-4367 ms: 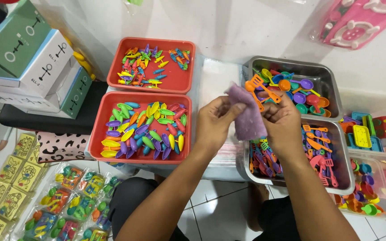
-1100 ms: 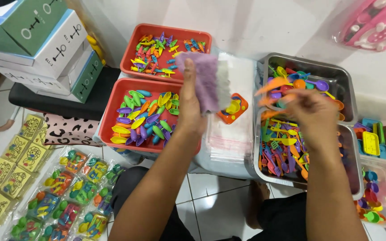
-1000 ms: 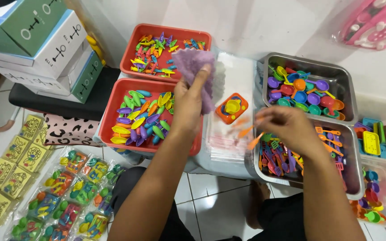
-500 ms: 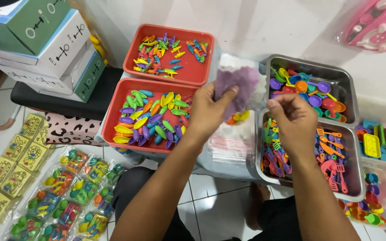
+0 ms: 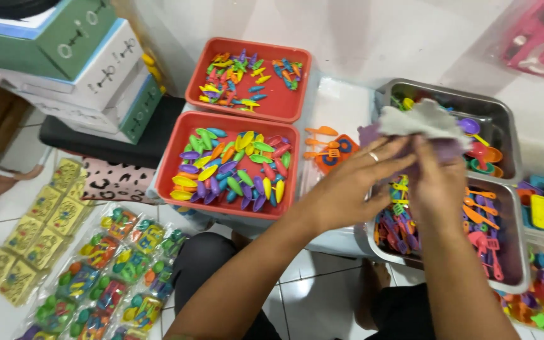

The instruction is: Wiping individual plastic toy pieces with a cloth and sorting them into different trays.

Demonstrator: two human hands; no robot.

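Passage over the steel trays (image 5: 505, 119) on the right is blocked: both hands (image 5: 398, 179) and a purple cloth (image 5: 420, 126) occupy the space above them. The stack of clear bags (image 5: 338, 107) between the trays offers open surface, save an orange toy plate (image 5: 335, 148) lying on it. Two red trays (image 5: 184, 148) stand edge to edge. Stacked boxes (image 5: 89, 75) close off the left.

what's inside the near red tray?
The near red tray holds a loose heap of small leaf-shaped plastic pieces in green, yellow, purple, orange and pink. They cover most of the floor; anything beneath the heap cannot be seen.
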